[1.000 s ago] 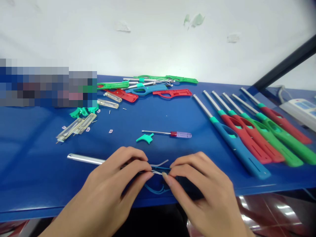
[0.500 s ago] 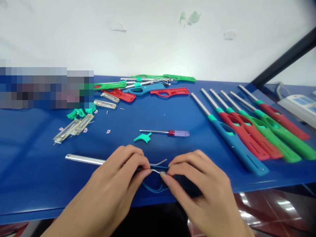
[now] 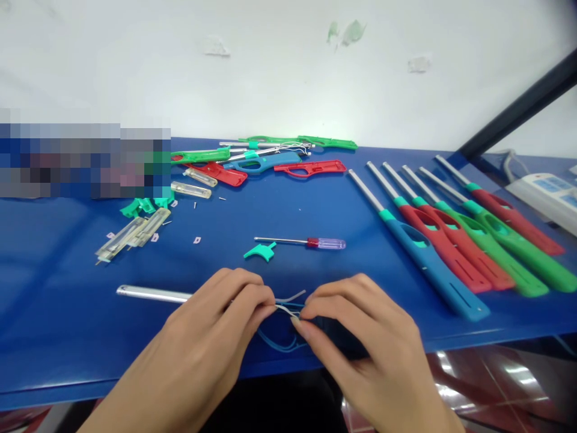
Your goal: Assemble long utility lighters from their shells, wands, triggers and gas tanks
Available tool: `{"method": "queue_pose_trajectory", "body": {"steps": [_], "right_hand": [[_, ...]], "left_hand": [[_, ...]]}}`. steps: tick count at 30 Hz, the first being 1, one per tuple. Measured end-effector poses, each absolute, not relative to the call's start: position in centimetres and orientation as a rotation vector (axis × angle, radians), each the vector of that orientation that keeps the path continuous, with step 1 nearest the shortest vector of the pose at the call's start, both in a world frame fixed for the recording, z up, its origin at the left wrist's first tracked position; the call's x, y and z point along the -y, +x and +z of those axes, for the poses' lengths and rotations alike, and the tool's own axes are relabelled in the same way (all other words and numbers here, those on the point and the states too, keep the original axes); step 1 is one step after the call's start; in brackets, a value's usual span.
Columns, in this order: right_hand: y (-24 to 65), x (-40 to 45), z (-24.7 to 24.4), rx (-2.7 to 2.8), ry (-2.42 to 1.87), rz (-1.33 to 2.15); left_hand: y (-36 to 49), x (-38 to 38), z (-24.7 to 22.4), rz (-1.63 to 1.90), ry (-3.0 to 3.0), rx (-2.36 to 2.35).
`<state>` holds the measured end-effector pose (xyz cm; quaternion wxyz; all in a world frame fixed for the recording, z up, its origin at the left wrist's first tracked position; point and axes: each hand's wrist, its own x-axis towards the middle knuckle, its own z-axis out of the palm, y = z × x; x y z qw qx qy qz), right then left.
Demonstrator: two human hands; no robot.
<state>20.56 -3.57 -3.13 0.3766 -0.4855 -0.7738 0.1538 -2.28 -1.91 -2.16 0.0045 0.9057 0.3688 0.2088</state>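
Note:
A thin white wire (image 3: 285, 309) runs between my two hands near the table's front edge. My left hand (image 3: 211, 331) pinches it at one end, and the fingertips of my right hand (image 3: 365, 331) close on its other end. From under my left hand a silver metal tube (image 3: 151, 293) sticks out to the left. Blue strands or edges of a blue part (image 3: 279, 344) show below and between the hands; most of that part is hidden. Just beyond the hands lie a green trigger piece (image 3: 260, 251) and a screwdriver (image 3: 325, 243) with a purple handle.
Several assembled lighters (image 3: 433, 264) in blue, red and green lie at the right. Clear fuel tanks (image 3: 121, 239), green triggers (image 3: 137, 207) and small screws are at the left. Open casings (image 3: 311, 169) and metal tubes lie at the back. A power strip (image 3: 547, 189) sits far right.
The outer end of the metal tube has shifted slightly left and down. My right fingertips have moved a little along the wire, and both hands keep their pinch.

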Motion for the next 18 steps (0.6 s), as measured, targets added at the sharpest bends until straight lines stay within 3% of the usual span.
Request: {"method": "queue_pose_trajectory", "body": {"steps": [18], "right_hand": [[20.84,3.47,-3.11,1.998,-1.219,0.383]], "left_hand": [[-2.72,2.26,-2.76,0.712,2.496,-1.21]]}}
